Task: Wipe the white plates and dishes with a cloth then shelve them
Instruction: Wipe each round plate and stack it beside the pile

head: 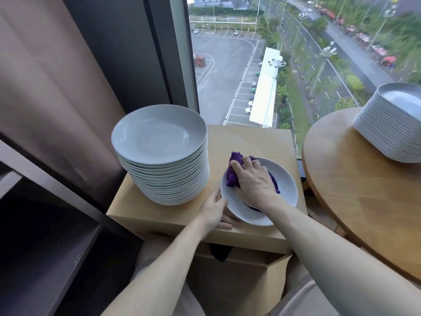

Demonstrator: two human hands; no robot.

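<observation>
Purple cloth (232, 174) is what I'm pressing with my closed right hand (254, 181) into one plate (284, 185) at centre frame, left hand (213, 210) gripping its rim; the stack (159, 153) left of it and the dishes (391, 126) at right are waiting, probably unwiped, nothing shelved.

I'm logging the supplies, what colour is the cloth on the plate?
Purple; the cloth shows best in the head view, under the right hand.

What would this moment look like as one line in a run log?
step: wiping | right hand: presses purple cloth into single plate | left hand: steadies plate rim | round plate stack: beside, on small table
</observation>
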